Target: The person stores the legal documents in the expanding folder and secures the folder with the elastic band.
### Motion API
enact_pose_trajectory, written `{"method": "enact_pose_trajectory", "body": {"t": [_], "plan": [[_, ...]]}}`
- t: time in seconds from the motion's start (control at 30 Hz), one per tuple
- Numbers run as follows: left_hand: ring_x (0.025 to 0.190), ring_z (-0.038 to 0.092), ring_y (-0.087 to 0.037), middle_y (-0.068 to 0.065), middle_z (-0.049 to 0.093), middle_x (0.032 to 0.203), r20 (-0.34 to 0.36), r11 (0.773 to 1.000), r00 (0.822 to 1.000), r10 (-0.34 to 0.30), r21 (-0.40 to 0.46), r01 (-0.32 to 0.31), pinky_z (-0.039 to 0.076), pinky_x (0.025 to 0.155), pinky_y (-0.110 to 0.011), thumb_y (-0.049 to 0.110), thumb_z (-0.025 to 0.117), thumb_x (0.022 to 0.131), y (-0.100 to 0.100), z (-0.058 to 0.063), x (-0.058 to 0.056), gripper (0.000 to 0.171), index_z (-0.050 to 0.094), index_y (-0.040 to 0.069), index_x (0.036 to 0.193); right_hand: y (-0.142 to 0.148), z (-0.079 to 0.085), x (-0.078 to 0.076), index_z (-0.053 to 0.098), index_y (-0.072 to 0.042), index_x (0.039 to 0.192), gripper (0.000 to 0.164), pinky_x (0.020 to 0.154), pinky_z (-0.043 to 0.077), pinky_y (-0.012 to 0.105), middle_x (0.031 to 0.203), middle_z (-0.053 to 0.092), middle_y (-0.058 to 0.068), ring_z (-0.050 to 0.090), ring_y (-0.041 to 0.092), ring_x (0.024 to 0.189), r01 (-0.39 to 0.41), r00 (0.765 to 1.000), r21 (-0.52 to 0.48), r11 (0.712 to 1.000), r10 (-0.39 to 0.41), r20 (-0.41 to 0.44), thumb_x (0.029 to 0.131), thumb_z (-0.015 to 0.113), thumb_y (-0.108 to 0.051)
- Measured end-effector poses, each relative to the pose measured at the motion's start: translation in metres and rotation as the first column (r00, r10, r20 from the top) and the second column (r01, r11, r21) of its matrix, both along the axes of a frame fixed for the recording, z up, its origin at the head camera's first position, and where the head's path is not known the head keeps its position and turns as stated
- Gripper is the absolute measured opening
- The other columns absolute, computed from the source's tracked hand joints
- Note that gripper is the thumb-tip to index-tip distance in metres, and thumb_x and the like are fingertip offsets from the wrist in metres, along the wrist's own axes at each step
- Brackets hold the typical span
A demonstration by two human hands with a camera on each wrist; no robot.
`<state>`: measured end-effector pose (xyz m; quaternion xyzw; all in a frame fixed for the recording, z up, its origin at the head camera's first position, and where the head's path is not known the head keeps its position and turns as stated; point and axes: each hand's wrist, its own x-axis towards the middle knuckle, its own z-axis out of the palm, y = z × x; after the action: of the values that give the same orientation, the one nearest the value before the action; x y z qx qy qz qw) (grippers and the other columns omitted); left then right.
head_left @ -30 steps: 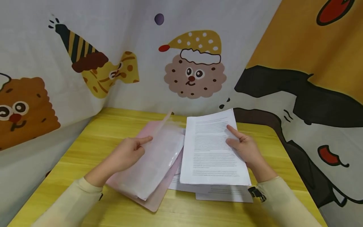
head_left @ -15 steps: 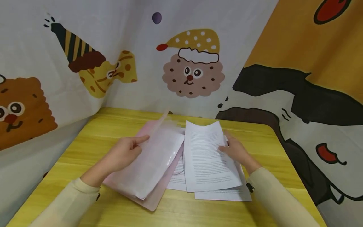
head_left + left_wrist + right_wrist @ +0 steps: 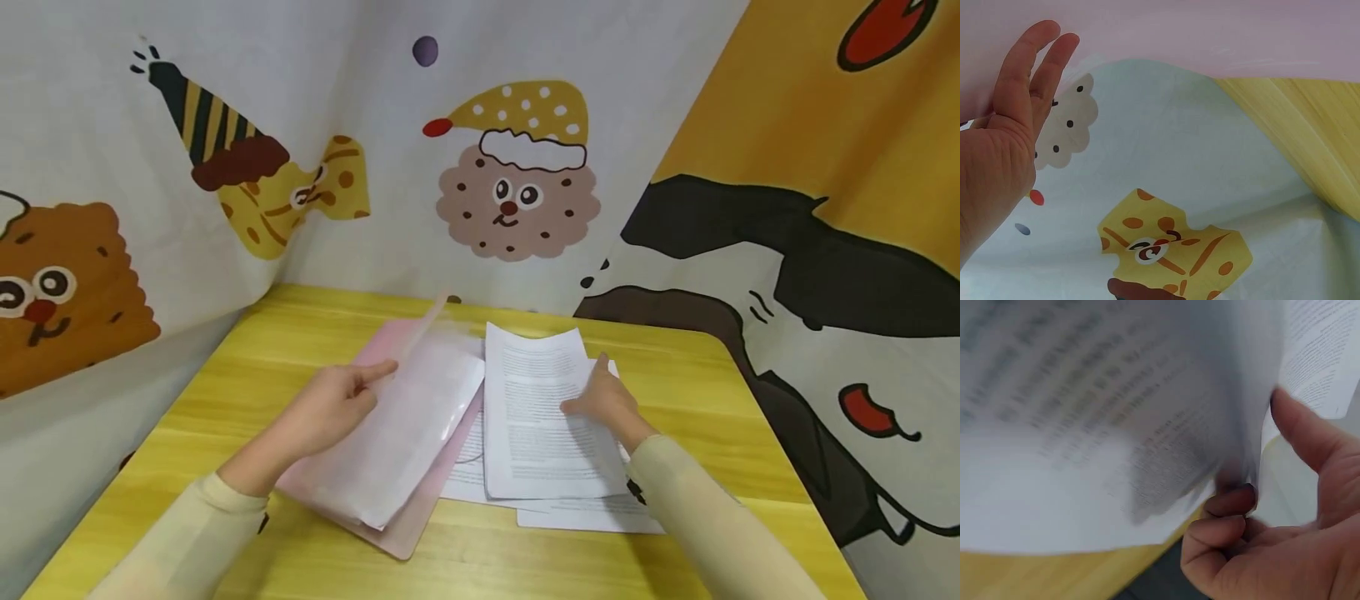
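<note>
A pink folder with clear plastic sleeves lies slanted on the left, its upper sleeves raised. My left hand touches the raised sleeves' left side, index finger straight; in the left wrist view two straight fingers show below the pinkish plastic. My right hand grips the right side of a small stack of printed sheets. The right wrist view shows its thumb along the paper and the other fingers curled at the sheet's edge. The top sheet's far edge dips in the middle.
More printed papers lie under the held stack, partly beneath the folder; another sheet sticks out at the front. All rest on a yellow wood-grain table. A cartoon-printed cloth hangs along the table's back and sides.
My right hand has lowered the sheets and drawn them leftward, close over the papers on the table, and moved in over their right side. The left hand and folder stay almost still.
</note>
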<state>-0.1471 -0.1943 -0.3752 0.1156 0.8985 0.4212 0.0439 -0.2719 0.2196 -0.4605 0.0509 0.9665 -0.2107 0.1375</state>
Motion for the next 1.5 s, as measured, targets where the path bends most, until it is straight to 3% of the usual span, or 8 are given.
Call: {"method": "enact_pose_trajectory", "body": {"t": [0.1, 0.33, 0.47, 0.6, 0.77, 1.0, 1.27, 1.5], "plan": [[0.050, 0.025, -0.006, -0.019, 0.070, 0.095, -0.004, 1.000, 1.000, -0.008, -0.009, 0.008, 0.028, 0.046, -0.020, 0.003, 0.048, 0.103, 0.004, 0.000, -0.002, 0.050, 0.059, 0.003, 0.152, 0.017, 0.000, 0.009, -0.012, 0.000, 0.169, 0.125, 0.114, 0.048, 0.059, 0.160, 0.042, 0.039, 0.053, 0.050, 0.140, 0.002, 0.999, -0.139, 0.990, -0.008, -0.048, 0.091, 0.083, -0.026], [0.049, 0.023, -0.005, -0.020, 0.063, 0.151, -0.029, 0.999, 0.999, -0.040, 0.009, 0.040, 0.027, 0.044, -0.021, 0.001, 0.048, 0.103, 0.003, -0.002, -0.005, 0.049, 0.059, 0.000, 0.151, 0.047, 0.016, 0.031, -0.004, -0.037, 0.171, 0.112, 0.094, 0.059, 0.044, 0.158, 0.047, 0.038, 0.066, 0.045, 0.123, -0.043, 0.995, -0.442, 0.896, 0.000, -0.097, 0.097, 0.078, -0.018], [0.049, 0.023, -0.005, -0.020, 0.062, 0.152, -0.019, 0.999, 0.999, -0.033, 0.014, 0.034, 0.027, 0.044, -0.021, 0.001, 0.049, 0.103, 0.000, -0.003, -0.002, 0.050, 0.058, 0.000, 0.151, 0.054, 0.023, 0.037, 0.033, -0.028, 0.168, 0.082, 0.116, 0.047, 0.049, 0.172, 0.034, 0.025, 0.045, 0.044, 0.150, -0.045, 0.999, -0.538, 0.842, 0.047, -0.011, 0.099, 0.075, -0.016], [0.048, 0.023, -0.005, -0.022, 0.064, 0.149, -0.019, 0.999, 0.999, -0.031, 0.019, 0.032, 0.026, 0.043, -0.021, 0.001, 0.049, 0.102, -0.001, -0.002, -0.001, 0.050, 0.059, 0.000, 0.151, 0.060, 0.027, 0.043, 0.064, -0.011, 0.150, 0.050, 0.119, 0.041, 0.053, 0.166, 0.046, 0.022, 0.042, 0.042, 0.151, -0.064, 0.997, -0.412, 0.909, 0.074, 0.007, 0.101, 0.069, -0.016], [0.048, 0.023, -0.005, -0.019, 0.073, 0.096, -0.004, 1.000, 1.000, -0.023, 0.010, 0.023, 0.025, 0.044, -0.020, 0.001, 0.048, 0.103, 0.000, -0.001, 0.000, 0.050, 0.059, 0.001, 0.151, 0.068, 0.042, 0.045, 0.070, -0.010, 0.143, 0.040, 0.100, 0.052, 0.040, 0.157, 0.055, 0.026, 0.058, 0.038, 0.132, -0.088, 0.995, -0.302, 0.949, 0.073, -0.062, 0.104, 0.065, -0.020], [0.048, 0.023, -0.005, -0.025, 0.071, 0.137, -0.001, 1.000, 1.000, -0.020, 0.013, 0.020, 0.025, 0.043, -0.020, 0.001, 0.049, 0.102, 0.001, -0.001, 0.002, 0.050, 0.059, 0.001, 0.151, 0.071, 0.061, 0.038, 0.063, -0.012, 0.150, 0.049, 0.067, 0.059, 0.028, 0.145, 0.062, 0.024, 0.070, 0.014, 0.077, 0.013, 0.997, -0.533, 0.846, -0.050, -0.055, 0.106, 0.067, -0.033], [0.048, 0.023, -0.005, -0.024, 0.074, 0.114, 0.000, 1.000, 1.000, -0.017, 0.010, 0.017, 0.024, 0.044, -0.019, 0.001, 0.048, 0.103, 0.001, -0.005, 0.001, 0.050, 0.060, 0.003, 0.151, 0.059, 0.052, 0.035, 0.062, -0.008, 0.151, 0.055, 0.073, 0.056, 0.022, 0.163, 0.052, 0.015, 0.065, 0.005, 0.089, 0.027, 0.999, -0.648, 0.761, -0.049, -0.016, 0.102, 0.072, -0.034], [0.048, 0.022, -0.006, -0.018, 0.062, 0.153, 0.005, 1.000, 1.000, -0.018, 0.009, 0.018, 0.023, 0.044, -0.019, 0.000, 0.047, 0.103, 0.002, -0.007, 0.002, 0.050, 0.058, 0.000, 0.151, 0.046, 0.049, 0.034, 0.065, -0.014, 0.149, 0.051, 0.075, 0.056, 0.022, 0.166, 0.049, 0.009, 0.064, 0.008, 0.094, 0.064, 0.998, -0.674, 0.736, -0.039, 0.052, 0.102, 0.072, -0.034]]}}
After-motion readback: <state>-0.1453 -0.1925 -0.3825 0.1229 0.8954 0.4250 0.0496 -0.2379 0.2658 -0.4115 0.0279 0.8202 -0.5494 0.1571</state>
